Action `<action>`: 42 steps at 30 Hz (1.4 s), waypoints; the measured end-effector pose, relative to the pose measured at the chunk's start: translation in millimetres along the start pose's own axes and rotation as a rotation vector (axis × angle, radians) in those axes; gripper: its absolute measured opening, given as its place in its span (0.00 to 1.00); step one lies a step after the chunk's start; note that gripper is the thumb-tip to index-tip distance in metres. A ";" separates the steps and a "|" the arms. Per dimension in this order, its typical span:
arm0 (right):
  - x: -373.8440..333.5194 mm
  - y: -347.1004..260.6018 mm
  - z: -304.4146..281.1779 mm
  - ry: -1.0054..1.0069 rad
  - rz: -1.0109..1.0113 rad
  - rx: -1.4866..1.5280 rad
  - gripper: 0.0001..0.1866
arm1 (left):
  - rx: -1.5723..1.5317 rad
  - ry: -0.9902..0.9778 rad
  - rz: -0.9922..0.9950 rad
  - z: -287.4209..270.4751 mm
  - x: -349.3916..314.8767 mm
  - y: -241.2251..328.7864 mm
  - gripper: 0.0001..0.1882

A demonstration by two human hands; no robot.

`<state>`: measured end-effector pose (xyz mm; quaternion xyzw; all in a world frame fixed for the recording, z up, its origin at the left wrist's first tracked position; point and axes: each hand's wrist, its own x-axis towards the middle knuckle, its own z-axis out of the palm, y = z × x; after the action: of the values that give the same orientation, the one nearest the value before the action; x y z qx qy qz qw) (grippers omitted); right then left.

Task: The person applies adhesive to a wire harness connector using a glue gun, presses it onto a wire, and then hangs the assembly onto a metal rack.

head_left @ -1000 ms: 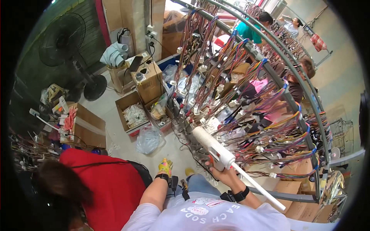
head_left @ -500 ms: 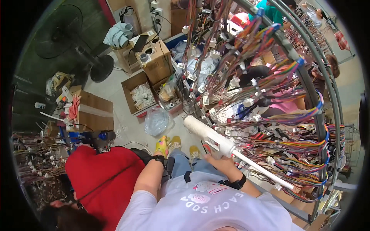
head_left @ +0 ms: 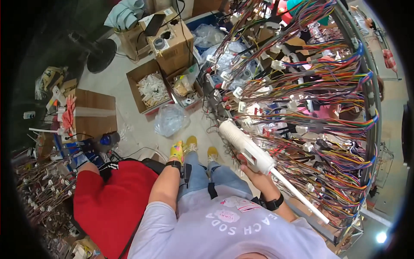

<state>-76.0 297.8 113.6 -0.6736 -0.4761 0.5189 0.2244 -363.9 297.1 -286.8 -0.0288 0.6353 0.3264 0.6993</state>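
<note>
A white hand-held tool [head_left: 248,149] lies slanting across my right side, with a thick ribbed cylinder at its far end and a long thin rod at its near end. My right hand [head_left: 255,176] is closed around its underside, and the body hides some of the fingers. The tool is beside hanging bundles of coloured wires [head_left: 302,116] with white connectors; whether it touches them I cannot tell. My left hand [head_left: 177,152], in a yellow patterned glove, hangs low in front of my legs. Its fingers are too small and foreshortened to read.
A person in red [head_left: 116,190] is bent over close at my left. A metal frame [head_left: 371,142] carries the wire bundles at right. Ahead stand an open carton of white parts [head_left: 151,88], a clear plastic bag [head_left: 169,120], stacked cartons [head_left: 172,47] and a fan base [head_left: 101,56].
The view has shifted, and the white tool now sits a little farther right, still in my right hand. My left hand stays low. The person in red has shifted.
</note>
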 end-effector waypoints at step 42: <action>114.0 271.7 121.4 -0.143 0.279 -0.282 0.32 | 1.959 -0.144 0.357 -92.5 105.8 -430.9 0.09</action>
<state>-74.8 253.0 -202.0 -0.7192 -0.4610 0.5195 0.0194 -234.1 -39.0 -561.8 0.6765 0.5751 -0.2404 0.3921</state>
